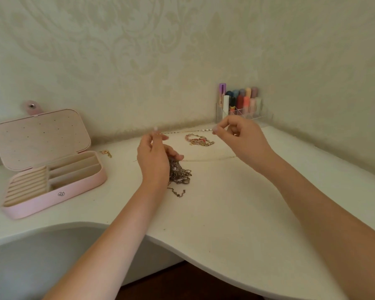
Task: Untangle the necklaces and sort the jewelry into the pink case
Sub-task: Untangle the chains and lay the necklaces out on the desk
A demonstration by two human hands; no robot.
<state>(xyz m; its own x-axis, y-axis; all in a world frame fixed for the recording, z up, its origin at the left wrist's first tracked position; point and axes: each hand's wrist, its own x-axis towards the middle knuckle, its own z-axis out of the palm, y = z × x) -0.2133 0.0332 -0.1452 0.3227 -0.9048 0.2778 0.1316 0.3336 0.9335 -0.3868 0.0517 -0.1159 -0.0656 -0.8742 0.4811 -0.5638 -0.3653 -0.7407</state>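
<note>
Gold beaded chain [187, 131] stretched taut between both grips: left hand [155, 158] and right hand [239, 137] each pinch an end. Tangled necklaces [179, 173] hang from the left palm onto the white surface [236, 202]. Beaded bracelets [200, 140] lie behind; open pink case [52, 167] sits left.

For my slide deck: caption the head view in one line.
Both hands, left and right, stretch a thin beaded chain above a tangle of necklaces, beside the open pink case.
</note>
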